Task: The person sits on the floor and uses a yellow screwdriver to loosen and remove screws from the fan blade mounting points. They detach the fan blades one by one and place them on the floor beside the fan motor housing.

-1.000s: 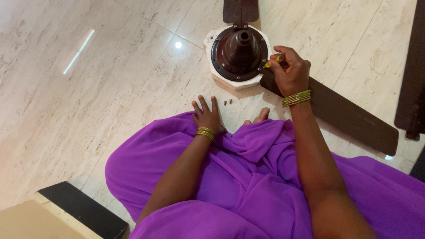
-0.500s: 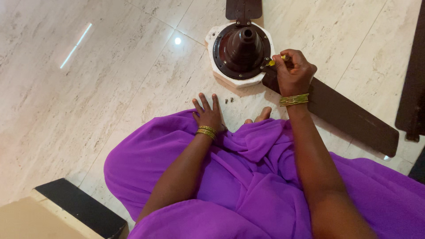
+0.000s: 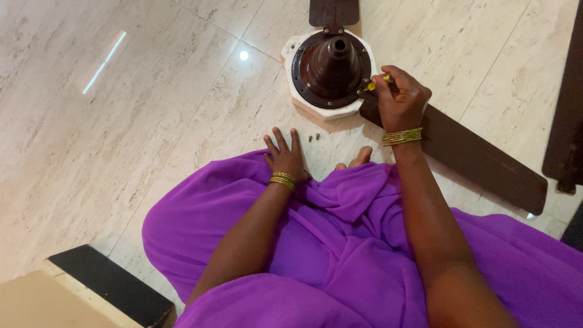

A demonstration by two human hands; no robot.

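We see our right hand (image 3: 401,100) closed around a yellow-handled screwdriver (image 3: 378,81), fingers curled tight on the grip, with the tip set at the right rim of the brown fan motor (image 3: 331,67). The motor sits on a white base (image 3: 316,110) on the floor (image 3: 152,109), straight ahead of us. 1 brown blade (image 3: 473,158) runs from under our right hand toward the lower right, and a second blade (image 3: 331,12) points up out of frame.

Our left hand (image 3: 284,157) lies flat on the floor at the edge of the purple cloth (image 3: 340,243), fingers spread and holding nothing. Just beside its fingertips, between that hand and the base, lie 2 small screws (image 3: 314,138). A toe (image 3: 359,158) peeks from the cloth near them. Both wrists carry gold-green bangles (image 3: 402,136).

A dark panel (image 3: 568,97) stands at the right edge.
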